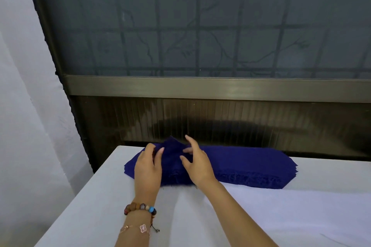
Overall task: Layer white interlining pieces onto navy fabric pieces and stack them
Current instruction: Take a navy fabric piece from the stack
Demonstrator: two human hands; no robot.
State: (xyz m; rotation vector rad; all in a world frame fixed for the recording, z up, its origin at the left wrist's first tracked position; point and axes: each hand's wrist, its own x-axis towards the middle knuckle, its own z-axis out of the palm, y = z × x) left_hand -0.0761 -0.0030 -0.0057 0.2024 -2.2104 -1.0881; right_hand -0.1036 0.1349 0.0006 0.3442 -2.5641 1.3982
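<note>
A stack of navy fabric pieces [241, 164], long with angled ends, lies across the far part of the white table [96, 196]. Its top layer is bunched up into a peak near the left end. My left hand [147, 168] sits on the stack's left part, fingers curled and pinching the raised navy fabric. My right hand [197, 164] hovers over the same peak, fingers spread and relaxed, its fingertips at the fabric. White interlining [281, 212] lies flat on the table in front of the navy stack, a faintly brighter sheet.
A dark window frame and ribbed panel [220, 118] stand right behind the table's far edge. A white wall or curtain [30, 126] is at the left. The table's left edge [80, 194] runs diagonally toward me.
</note>
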